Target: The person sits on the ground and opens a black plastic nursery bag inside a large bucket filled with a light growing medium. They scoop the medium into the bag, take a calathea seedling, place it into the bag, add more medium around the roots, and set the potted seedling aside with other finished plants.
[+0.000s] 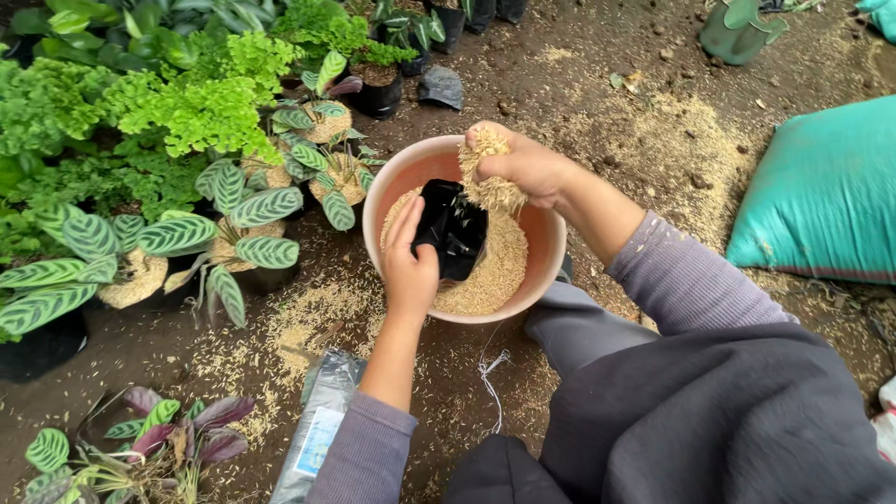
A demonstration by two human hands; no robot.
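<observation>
Terracotta-coloured basin point(541, 271) holding husks point(499, 266): left hand point(411, 266) gripping black bag point(453, 229), right hand point(523, 163) clutching husks above; potted plants point(233, 215) crowding beside, bag's inside hidden.

Black bag point(453, 229), tan husks point(495, 271), pink basin point(541, 233), striped leaves point(177, 233).

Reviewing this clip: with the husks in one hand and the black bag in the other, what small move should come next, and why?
Probably open the right hand and let its fistful of rice husks drop. It is directly above the black planting bag, which the left hand holds open over the pink basin, so spillage would land in the husks there.
</observation>
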